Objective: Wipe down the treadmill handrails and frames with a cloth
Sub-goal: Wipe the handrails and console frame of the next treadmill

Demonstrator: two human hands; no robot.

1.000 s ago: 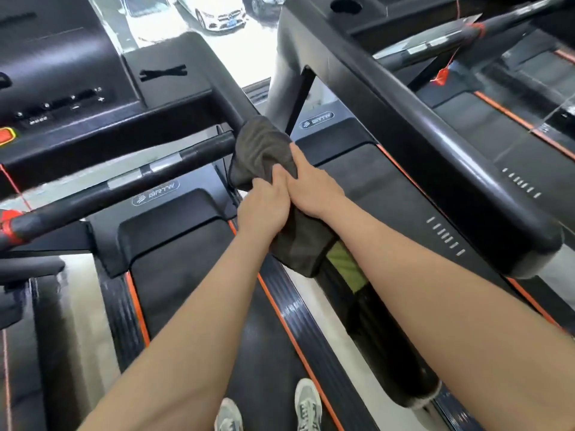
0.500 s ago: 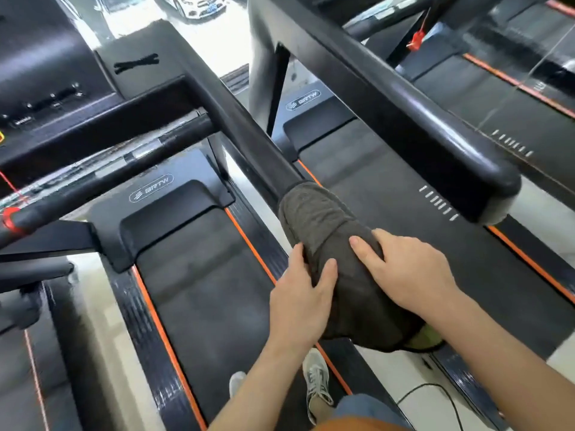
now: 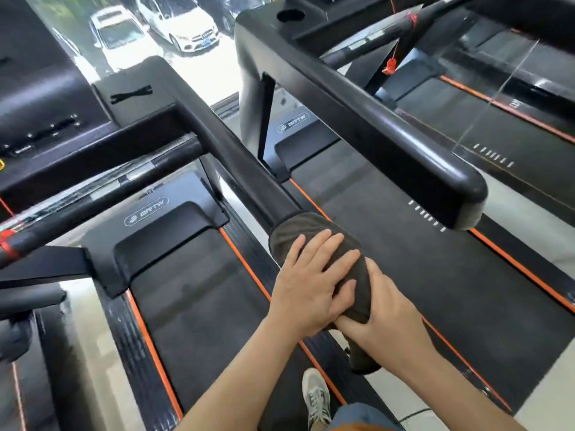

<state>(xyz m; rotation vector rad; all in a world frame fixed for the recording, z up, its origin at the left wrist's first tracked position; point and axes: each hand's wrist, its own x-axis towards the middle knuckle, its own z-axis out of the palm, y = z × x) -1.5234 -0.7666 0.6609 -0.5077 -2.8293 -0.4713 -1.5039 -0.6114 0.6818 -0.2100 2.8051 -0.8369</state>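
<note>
our dark brown-grey soft cloth (image 3: 314,231) is wrapped around the glossy black treadmill handrail (image 3: 236,163), a little to 5 o'clock from the centre of the view. our left hand (image 3: 311,284) lies on top of the cloth, pressing it with fingers spread and nearly straight. our right hand (image 3: 382,318), at 4 o'clock of the left, curls its fingers around the cloth. the black running belt with orange edges (image 3: 193,306) lies at 8 o'clock.

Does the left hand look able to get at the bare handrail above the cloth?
Likely yes: the left hand lies flat on the cloth, and the handrail beyond it runs bare, nothing across it.
</note>
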